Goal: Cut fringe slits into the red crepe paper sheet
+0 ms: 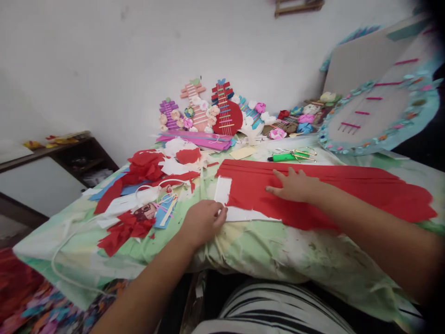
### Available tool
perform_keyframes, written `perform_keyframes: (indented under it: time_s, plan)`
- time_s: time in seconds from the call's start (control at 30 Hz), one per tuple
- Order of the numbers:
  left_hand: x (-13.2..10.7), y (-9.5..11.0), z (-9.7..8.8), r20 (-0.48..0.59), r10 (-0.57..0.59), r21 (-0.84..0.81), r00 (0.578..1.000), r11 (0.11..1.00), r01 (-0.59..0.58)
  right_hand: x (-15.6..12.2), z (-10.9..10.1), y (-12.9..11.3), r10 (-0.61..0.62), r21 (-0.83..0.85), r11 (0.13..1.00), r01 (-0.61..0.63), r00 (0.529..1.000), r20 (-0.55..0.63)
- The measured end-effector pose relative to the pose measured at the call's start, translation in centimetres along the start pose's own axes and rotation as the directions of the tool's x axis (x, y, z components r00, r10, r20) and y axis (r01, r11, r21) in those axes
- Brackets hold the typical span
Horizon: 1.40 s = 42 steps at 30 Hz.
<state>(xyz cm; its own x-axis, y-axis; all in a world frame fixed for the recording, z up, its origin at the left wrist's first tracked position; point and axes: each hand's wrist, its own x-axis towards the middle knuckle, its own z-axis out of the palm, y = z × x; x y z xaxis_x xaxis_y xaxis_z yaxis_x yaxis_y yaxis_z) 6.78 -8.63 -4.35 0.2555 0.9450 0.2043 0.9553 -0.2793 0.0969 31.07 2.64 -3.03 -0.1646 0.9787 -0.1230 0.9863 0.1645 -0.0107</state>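
Resting on the long, flat red sheet (370,183): the person's bare right hand (295,186), just right of the frame's centre, palm down, fingers open and spread.
Beside the flat white board (222,189): the person's bare left hand (204,222), lower centre of the frame, fingers bent together at the board's left end; whether they pinch it, one cannot tell.
Red sheet: runs from the frame's centre towards the right edge and lies over the white board, which shows at the left end and along part of the lower edge.
Bright green tube with a black end (290,157): lies just above the red sheet in the frame.
Crumpled red scraps (144,167): lie left of centre, above a small blue rectangular piece (162,218).
Red, round-bodied, string-crossed model (231,118): stands at upper centre.
Large, rounded panel with a pale-blue rim (429,107): leans at upper right.
Green-and-white patterned cloth (250,243): covers the table beneath.
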Motion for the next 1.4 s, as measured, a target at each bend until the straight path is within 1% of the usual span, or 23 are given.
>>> perform_keyframes:
  time_s: [0.07,0.13,0.2,0.3,0.4,0.47,0.57,0.63,0.7,0.77,0.87,0.93,1.07,1.2,1.33,1.4]
  plan:
    - [-0.2,-1.0,-0.1,-0.005,-0.076,-0.021,0.997,0.997,0.076,-0.1,0.1,-2.2,-0.065,0.011,0.998,0.065,0.996,0.056]
    - [-0.4,-1.7,-0.1,0.013,-0.103,-0.046,0.995,0.994,0.103,-0.1,0.5,-4.4,-0.141,0.018,0.990,0.140,0.984,0.109]
    - [-0.5,-2.1,-0.1,0.030,-0.112,-0.063,0.993,0.991,0.114,-0.1,0.9,-6.2,-0.218,0.018,0.976,0.218,0.967,0.132]
    - [-0.7,-2.4,-0.1,0.035,-0.138,-0.073,0.990,0.987,0.140,-0.2,1.3,-7.5,-0.341,0.008,0.939,0.344,0.927,0.155]
    - [-1.1,-2.7,0.1,0.027,-0.151,-0.083,0.988,0.985,0.153,-0.8,1.0,-7.6,-0.398,-0.016,0.913,0.407,0.900,0.176]
    - [-1.2,-3.0,0.3,0.025,-0.138,-0.094,0.990,0.986,0.140,-1.2,0.4,-7.7,-0.384,-0.021,0.920,0.391,0.911,0.150]
    - [-1.4,-3.0,0.4,0.010,-0.126,-0.106,0.992,0.986,0.127,-1.2,-0.6,-8.1,-0.320,-0.011,0.947,0.320,0.947,0.037]
    - [-1.5,-2.9,0.4,-0.020,-0.134,-0.112,0.991,0.985,0.131,-0.7,-0.9,-8.7,-0.295,-0.017,0.955,0.295,0.955,-0.014]
    - [-1.5,-2.6,0.3,-0.054,-0.133,-0.119,0.990,0.985,0.126,0.1,-0.6,-9.2,-0.278,-0.030,0.960,0.278,0.961,-0.007]
    - [-1.6,-2.3,0.3,-0.070,-0.104,-0.123,0.992,0.988,0.095,0.8,0.0,-9.7,-0.239,-0.034,0.970,0.240,0.971,0.022]
    - [-1.7,-2.1,0.3,-0.059,-0.043,-0.112,0.997,0.993,0.036,1.3,0.9,-10.3,-0.174,-0.033,0.984,0.175,0.984,0.048]
    - [-1.8,-2.0,0.5,-0.047,-0.016,-0.098,0.999,0.995,0.011,1.4,1.2,-10.5,-0.155,-0.035,0.987,0.157,0.987,0.050]
    - [-1.9,-2.1,0.7,-0.032,0.015,-0.079,0.999,0.997,-0.017,1.3,1.1,-10.7,-0.156,-0.043,0.986,0.159,0.985,0.068]
    - [-2.1,-1.9,0.5,-0.059,0.015,-0.068,0.998,0.998,-0.019,1.0,1.2,-10.8,-0.162,-0.050,0.985,0.166,0.984,0.066]
    - [-2.1,-1.2,0.2,-0.117,0.029,-0.053,0.993,0.998,-0.036,0.3,1.0,-10.8,-0.153,-0.062,0.985,0.159,0.984,0.091]
    - [-1.9,-0.7,0.3,-0.107,0.067,-0.042,0.992,0.997,-0.072,0.2,0.7,-10.6,-0.142,-0.065,0.987,0.148,0.986,0.087]
